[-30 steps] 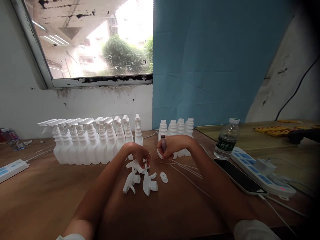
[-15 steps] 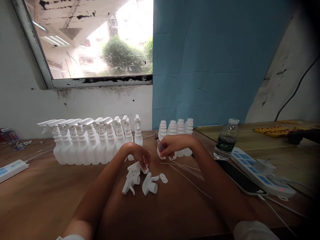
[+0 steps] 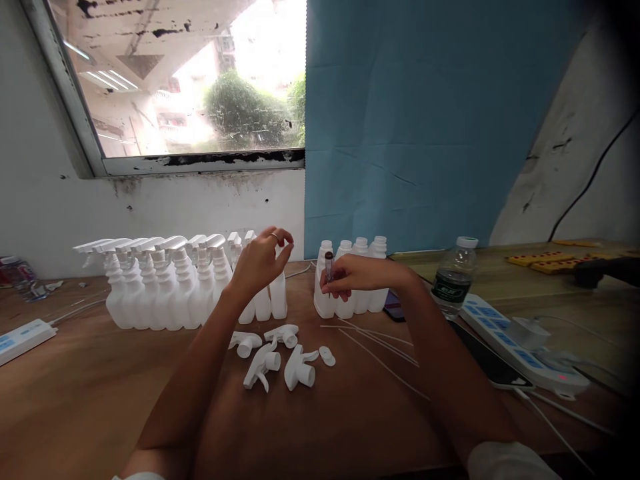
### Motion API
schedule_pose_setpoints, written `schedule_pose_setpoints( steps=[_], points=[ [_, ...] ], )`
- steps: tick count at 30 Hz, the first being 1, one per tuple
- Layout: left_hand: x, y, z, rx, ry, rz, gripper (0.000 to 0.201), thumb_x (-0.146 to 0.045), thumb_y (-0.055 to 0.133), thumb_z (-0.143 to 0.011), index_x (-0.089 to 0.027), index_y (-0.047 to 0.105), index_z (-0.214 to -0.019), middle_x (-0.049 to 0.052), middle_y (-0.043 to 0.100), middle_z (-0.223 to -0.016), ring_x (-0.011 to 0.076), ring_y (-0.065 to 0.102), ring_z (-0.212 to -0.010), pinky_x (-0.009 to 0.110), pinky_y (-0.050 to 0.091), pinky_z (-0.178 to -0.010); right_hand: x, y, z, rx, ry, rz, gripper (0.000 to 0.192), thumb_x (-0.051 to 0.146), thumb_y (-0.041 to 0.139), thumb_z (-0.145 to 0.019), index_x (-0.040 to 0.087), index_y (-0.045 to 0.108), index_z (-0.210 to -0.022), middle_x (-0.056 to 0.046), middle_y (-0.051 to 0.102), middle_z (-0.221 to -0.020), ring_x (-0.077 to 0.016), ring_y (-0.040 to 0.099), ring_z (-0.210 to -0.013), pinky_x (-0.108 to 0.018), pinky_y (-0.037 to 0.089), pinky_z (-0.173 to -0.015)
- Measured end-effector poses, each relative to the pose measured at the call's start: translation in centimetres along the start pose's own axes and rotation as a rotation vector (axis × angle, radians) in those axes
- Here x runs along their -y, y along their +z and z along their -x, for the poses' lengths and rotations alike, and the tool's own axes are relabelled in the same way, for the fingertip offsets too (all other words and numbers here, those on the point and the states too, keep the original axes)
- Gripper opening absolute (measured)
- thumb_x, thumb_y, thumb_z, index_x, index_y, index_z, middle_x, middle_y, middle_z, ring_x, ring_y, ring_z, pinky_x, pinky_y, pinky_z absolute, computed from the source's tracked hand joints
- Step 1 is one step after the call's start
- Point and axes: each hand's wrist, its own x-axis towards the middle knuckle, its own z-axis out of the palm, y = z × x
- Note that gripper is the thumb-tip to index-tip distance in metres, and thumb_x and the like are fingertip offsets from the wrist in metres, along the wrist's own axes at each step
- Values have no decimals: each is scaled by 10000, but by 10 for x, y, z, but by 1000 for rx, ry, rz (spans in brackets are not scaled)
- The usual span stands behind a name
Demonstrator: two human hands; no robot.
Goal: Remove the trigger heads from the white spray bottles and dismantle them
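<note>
My left hand (image 3: pixel 263 261) is raised in front of the end spray bottle (image 3: pixel 279 297), hiding its top. Its fingers are loosely bent, with a gap between thumb and forefinger, and nothing shows in them. My right hand (image 3: pixel 363 273) pinches a small clear tube with a dark brown end (image 3: pixel 329 267), held upright before several white bottles without tops (image 3: pixel 326 307). Several loose white trigger sprayer heads (image 3: pixel 300 368) lie on the table below my hands. Beside them are small round white pieces (image 3: pixel 327 356). Thin white dip tubes (image 3: pixel 383 350) lie under my right forearm.
Capped spray bottles (image 3: pixel 165 293) stand in a tight row at the left. A water bottle (image 3: pixel 451 280), a dark phone (image 3: pixel 487 357) and a plugged power strip (image 3: pixel 530 353) are at the right. Another power strip (image 3: pixel 27 340) lies at the far left.
My left hand has lifted from the loose sprayer heads to the top of the end spray bottle. My right hand has risen slightly, and its clear tube has turned from tilted to upright.
</note>
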Motion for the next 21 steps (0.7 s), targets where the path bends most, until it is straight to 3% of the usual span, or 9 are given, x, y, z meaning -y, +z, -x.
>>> schedule_pose_setpoints(
  steps=[2,4,8,10,12,15,18,21],
  points=[
    [-2,2,-1,-132,-43,-69,230,-316,481,-914,-222,580,-1099,63,559,-1179,92,513,-572,266,426,-621,3,-2,4,-70,-45,6,342,472,594,-828,140,672,-803,-58,659,-699,-152,614,-614,-255,486,-596],
    [0,6,-1,-159,-83,-103,326,-322,495,-906,-240,512,-1221,86,449,-1351,93,522,-579,283,443,-624,9,-3,8,-174,-113,12,337,475,571,-850,152,663,-838,-52,657,-723,-152,615,-629,-258,489,-601],
    [13,17,-1,-53,-144,-84,459,-345,529,-892,-256,435,-1332,115,317,-1484,213,618,-866,361,483,-794,19,-4,17,-437,-214,22,343,504,556,-870,172,642,-861,-59,661,-793,-166,626,-699,-259,482,-610],
    [19,23,-1,2,-162,-51,484,-346,541,-889,-244,427,-1348,121,339,-1478,279,580,-1057,393,462,-891,21,-4,21,-501,-253,-14,371,539,571,-859,176,642,-878,-63,658,-808,-177,629,-737,-264,489,-632],
    [22,27,-1,20,-163,-26,469,-324,548,-888,-233,441,-1335,118,374,-1458,285,559,-1112,384,463,-903,21,-4,22,-513,-289,-72,425,585,553,-863,170,643,-882,-76,661,-836,-185,630,-758,-275,499,-652],
    [24,30,-3,-42,-148,11,332,-261,523,-899,-215,518,-1228,101,479,-1362,209,623,-922,327,490,-821,19,-3,17,-542,-276,-212,541,664,453,-881,155,637,-872,-99,676,-854,-186,641,-719,-289,509,-639],
    [22,31,-5,-123,-127,80,196,-207,478,-911,-203,591,-1071,66,596,-1214,139,607,-704,298,490,-780,18,-1,9,-599,-180,-318,592,706,457,-851,143,641,-835,-96,672,-744,-178,635,-605,-294,509,-583],
    [17,27,-6,-188,-110,208,145,-171,487,-890,-194,616,-954,47,637,-1171,129,609,-716,280,505,-748,16,2,2,-637,-178,-272,533,658,547,-829,140,643,-746,-80,654,-693,-173,626,-597,-286,504,-575]
  ],
)
